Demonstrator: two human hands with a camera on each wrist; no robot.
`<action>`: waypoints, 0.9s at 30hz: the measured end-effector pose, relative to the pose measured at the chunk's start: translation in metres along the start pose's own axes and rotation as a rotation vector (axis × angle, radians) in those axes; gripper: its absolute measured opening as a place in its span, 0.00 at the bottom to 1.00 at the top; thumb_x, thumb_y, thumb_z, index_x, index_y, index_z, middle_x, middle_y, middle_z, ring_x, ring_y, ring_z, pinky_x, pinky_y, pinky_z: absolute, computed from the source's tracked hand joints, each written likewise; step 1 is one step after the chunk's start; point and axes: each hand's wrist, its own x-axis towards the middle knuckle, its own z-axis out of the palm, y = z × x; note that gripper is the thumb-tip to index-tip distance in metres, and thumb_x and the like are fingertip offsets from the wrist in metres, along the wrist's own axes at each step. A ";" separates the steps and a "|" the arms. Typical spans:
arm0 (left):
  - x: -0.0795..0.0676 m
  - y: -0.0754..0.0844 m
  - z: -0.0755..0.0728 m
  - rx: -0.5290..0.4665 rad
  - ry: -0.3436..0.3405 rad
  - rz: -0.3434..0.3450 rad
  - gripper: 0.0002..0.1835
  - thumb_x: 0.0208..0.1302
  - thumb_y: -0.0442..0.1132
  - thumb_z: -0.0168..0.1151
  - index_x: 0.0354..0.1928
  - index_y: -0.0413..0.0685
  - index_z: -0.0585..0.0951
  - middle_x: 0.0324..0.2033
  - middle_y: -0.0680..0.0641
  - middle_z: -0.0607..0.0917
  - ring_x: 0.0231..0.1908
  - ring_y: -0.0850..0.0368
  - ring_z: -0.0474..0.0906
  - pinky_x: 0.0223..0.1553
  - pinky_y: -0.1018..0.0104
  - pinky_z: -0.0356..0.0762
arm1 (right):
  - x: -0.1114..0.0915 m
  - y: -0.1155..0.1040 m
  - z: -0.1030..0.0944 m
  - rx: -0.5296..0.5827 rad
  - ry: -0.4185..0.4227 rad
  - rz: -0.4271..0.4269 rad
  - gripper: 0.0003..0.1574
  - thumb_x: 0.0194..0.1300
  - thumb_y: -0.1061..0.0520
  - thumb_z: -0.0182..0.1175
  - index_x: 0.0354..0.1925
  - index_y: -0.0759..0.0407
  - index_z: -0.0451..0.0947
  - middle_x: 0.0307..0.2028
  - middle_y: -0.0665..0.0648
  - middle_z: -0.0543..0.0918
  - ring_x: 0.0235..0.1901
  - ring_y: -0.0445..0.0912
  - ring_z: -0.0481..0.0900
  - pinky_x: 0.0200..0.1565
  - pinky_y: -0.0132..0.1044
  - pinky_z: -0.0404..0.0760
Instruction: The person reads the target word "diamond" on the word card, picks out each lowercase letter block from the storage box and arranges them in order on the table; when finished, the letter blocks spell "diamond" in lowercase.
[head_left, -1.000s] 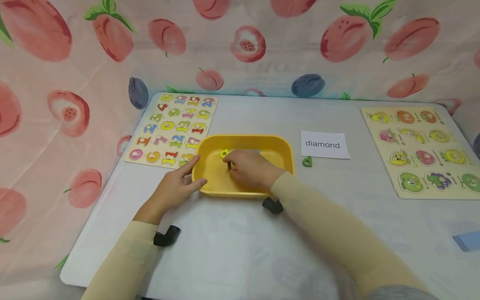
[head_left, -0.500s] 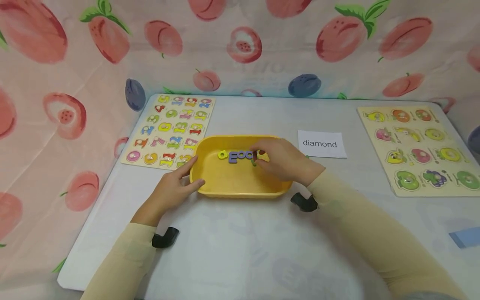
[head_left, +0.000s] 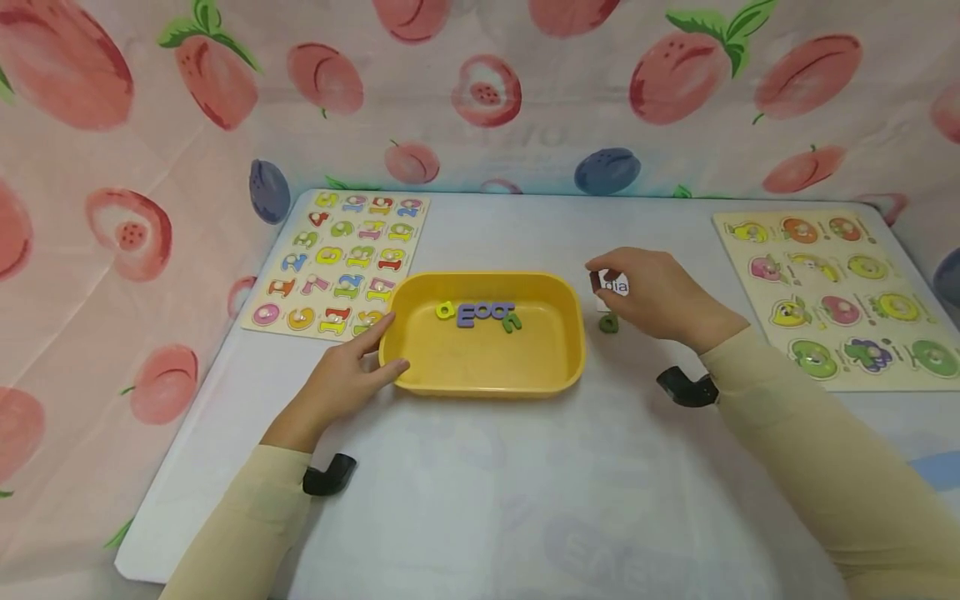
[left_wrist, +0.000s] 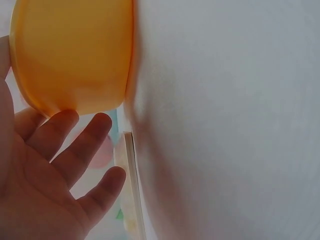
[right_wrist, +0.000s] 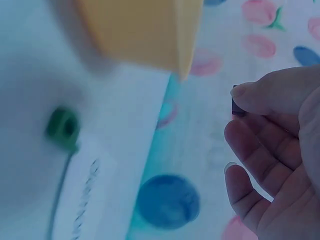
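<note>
My left hand (head_left: 347,379) rests at the left end of a yellow plastic tray (head_left: 480,388), thumb and index finger at its rim. In the left wrist view, its fairly straight fingers (left_wrist: 85,150) spread by the tray's outer wall. Right of the tray, my right hand (head_left: 656,296) pinches a small dark piece (right_wrist: 237,103) between thumb and fingertips; its shape is mostly hidden. Below this hand lies a green letter (head_left: 608,323). A white word card (head_left: 615,283), partly covered by the hand, shows "dia". Inside the tray sit a yellow-green letter (head_left: 446,310), several purple letters (head_left: 483,312) and a green n-shaped letter (head_left: 512,322).
A number puzzle board (head_left: 330,275) lies behind and left of the tray, close to its corner. At the right is a fruit puzzle board (head_left: 847,304). A blue object (head_left: 937,471) sits at the right edge. Peach-printed cloth (head_left: 487,92) encloses the white table.
The right hand has left the tray, moving right to the card with the dark piece in its fingertips. Letters once covered in the tray now show. The left hand stays at the tray.
</note>
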 end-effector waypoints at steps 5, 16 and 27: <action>0.000 0.000 -0.001 0.009 -0.002 -0.001 0.44 0.66 0.56 0.64 0.79 0.58 0.57 0.73 0.43 0.65 0.69 0.38 0.64 0.67 0.38 0.61 | -0.008 0.024 0.005 0.017 -0.019 0.076 0.23 0.68 0.61 0.61 0.60 0.66 0.77 0.53 0.64 0.82 0.50 0.58 0.78 0.54 0.56 0.78; 0.001 -0.002 0.000 0.003 -0.005 0.007 0.44 0.67 0.57 0.64 0.79 0.58 0.56 0.72 0.41 0.66 0.68 0.38 0.64 0.67 0.37 0.60 | -0.013 0.057 0.026 0.091 -0.107 0.212 0.23 0.69 0.60 0.59 0.61 0.65 0.76 0.54 0.66 0.81 0.53 0.61 0.75 0.57 0.57 0.77; 0.001 -0.002 0.001 0.004 0.001 0.011 0.44 0.66 0.56 0.64 0.79 0.57 0.57 0.71 0.40 0.68 0.68 0.38 0.65 0.67 0.37 0.60 | -0.014 0.073 0.046 0.115 -0.124 0.244 0.21 0.68 0.60 0.58 0.58 0.65 0.78 0.49 0.65 0.82 0.48 0.59 0.75 0.58 0.58 0.75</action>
